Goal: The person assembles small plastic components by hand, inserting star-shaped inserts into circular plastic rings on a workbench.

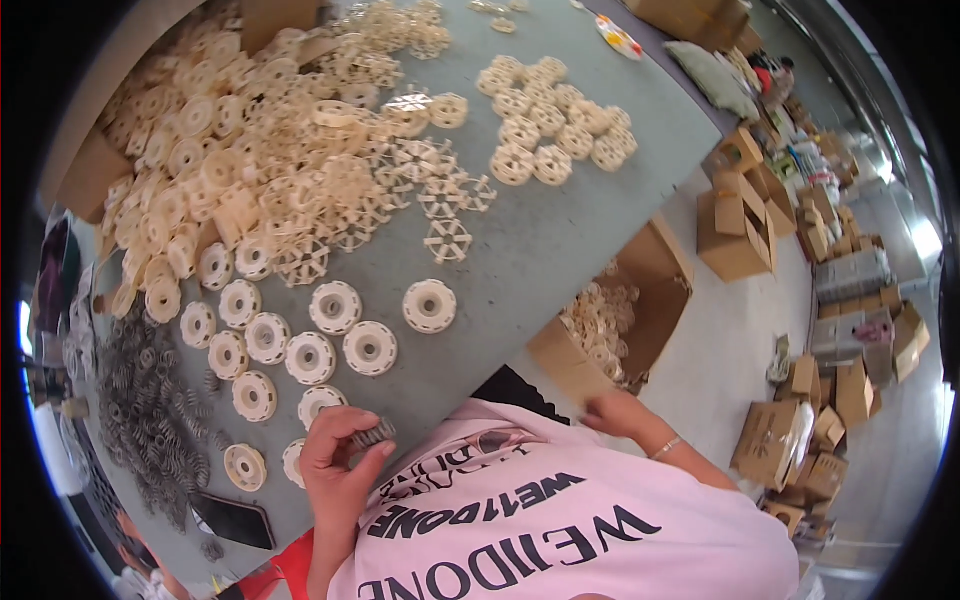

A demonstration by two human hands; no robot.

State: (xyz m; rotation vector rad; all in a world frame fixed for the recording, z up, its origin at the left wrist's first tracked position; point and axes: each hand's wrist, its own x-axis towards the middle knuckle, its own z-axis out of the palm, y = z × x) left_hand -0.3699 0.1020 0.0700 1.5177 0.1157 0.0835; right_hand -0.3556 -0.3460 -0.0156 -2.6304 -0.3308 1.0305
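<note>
Over the grey table's (pixel 440 365) near edge, the left hand (pixel 342 458) pinches a grey metal coil spring (pixel 376 433).
Right hand (pixel 616 412), blurred, near an open brown cardboard box (pixel 664 285); I cannot tell its grip.

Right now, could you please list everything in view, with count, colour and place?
table: one, grey-green, under the parts
mixed plastic parts: uncountable heap, cream, table's far left
round parts: over a dozen, cream, table's far right
wheel-shaped parts: about fourteen, off-white, table's near side
loose springs: many, dark grey, table's left
phone: one, black, lower left
small item: one, orange and white, table's far edge
open carton: one, brown, right of table
other cartons: many, brown, right side
sack: one, pale green, upper right
held spring: one, grey, left hand
shirt: one, pink, on the person
bracelet: one, pale, right wrist
left hand: one, bare, lower centre
right hand: one, blurred, beside open carton
</note>
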